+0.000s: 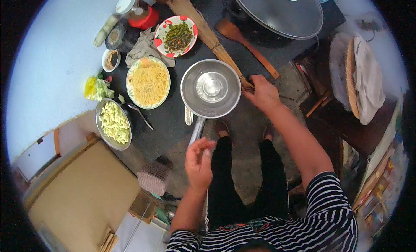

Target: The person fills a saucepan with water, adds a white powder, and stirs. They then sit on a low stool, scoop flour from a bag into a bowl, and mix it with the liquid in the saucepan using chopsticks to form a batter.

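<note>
A metal saucepan [211,88] with some clear liquid in it sits near the counter's front edge, its handle pointing towards me. My left hand [199,161] is just below the end of that handle with its fingers curled; whether it touches the handle I cannot tell. My right hand [262,92] grips the bound end of a straw whisk broom [213,40], beside the saucepan's right rim. The broom lies slanting across the dark counter. A wooden spatula [248,45] lies to its right. Left of the saucepan is a plate of shredded yellow food [148,83].
A large glass-lidded pan [282,13] stands at the back right. A bowl of cooked green vegetables [176,36] sits behind the saucepan. At the left are a metal bowl of cut pale vegetables [113,124], a spoon [140,115], a grey cloth [146,48] and a lidded jar [130,7].
</note>
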`<state>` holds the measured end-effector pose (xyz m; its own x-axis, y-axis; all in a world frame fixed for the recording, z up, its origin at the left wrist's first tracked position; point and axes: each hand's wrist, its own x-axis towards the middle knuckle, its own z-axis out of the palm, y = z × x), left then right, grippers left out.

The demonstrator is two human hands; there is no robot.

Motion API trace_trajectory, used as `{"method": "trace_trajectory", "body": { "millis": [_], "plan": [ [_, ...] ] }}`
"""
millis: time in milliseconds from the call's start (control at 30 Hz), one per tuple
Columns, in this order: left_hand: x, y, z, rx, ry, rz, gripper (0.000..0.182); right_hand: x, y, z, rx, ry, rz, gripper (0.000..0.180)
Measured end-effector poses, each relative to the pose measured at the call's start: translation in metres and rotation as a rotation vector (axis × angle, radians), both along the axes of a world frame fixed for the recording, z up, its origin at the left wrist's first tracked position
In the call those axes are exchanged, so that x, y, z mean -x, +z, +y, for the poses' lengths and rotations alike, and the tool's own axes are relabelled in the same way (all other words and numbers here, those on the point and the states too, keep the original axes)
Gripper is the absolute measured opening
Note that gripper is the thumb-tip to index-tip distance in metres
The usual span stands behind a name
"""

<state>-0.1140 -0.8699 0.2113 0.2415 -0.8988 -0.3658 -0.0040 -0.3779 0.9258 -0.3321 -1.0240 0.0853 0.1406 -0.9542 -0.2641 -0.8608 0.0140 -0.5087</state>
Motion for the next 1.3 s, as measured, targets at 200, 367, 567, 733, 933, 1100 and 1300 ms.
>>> {"method": "trace_trajectory", "body": {
  "millis": [200,367,567,733,933,1100,1300],
  "plan": [
    [0.018,-0.007,0.028,-0.107,-0.050,0.047,0.029,0.009,-0.008,-0.009,-0.070,0.078,-0.064,0.038],
    [0.036,-0.008,0.037,-0.135,-0.082,0.050,0.029,0.040,0.000,0.000,-0.059,0.051,-0.335,0.035],
    [0.069,-0.016,0.047,-0.089,-0.182,0.096,0.031,0.101,0.028,0.098,-0.039,-0.023,-0.401,0.031],
    [0.096,-0.023,0.057,-0.136,-0.277,0.128,0.030,0.166,0.046,0.226,-0.296,-0.114,-0.296,0.039],
    [0.126,-0.035,0.070,-0.163,-0.379,0.097,0.029,0.206,0.029,0.364,-0.545,-0.635,-0.196,0.030],
    [0.147,-0.049,0.082,-0.213,-0.407,0.121,0.028,0.224,-0.016,0.369,-0.442,-1.118,-0.537,0.024],
    [0.162,-0.065,0.095,-0.287,-0.461,0.059,0.028,0.281,-0.077,0.300,-0.359,-1.174,-0.243,0.036]
  ]
}}
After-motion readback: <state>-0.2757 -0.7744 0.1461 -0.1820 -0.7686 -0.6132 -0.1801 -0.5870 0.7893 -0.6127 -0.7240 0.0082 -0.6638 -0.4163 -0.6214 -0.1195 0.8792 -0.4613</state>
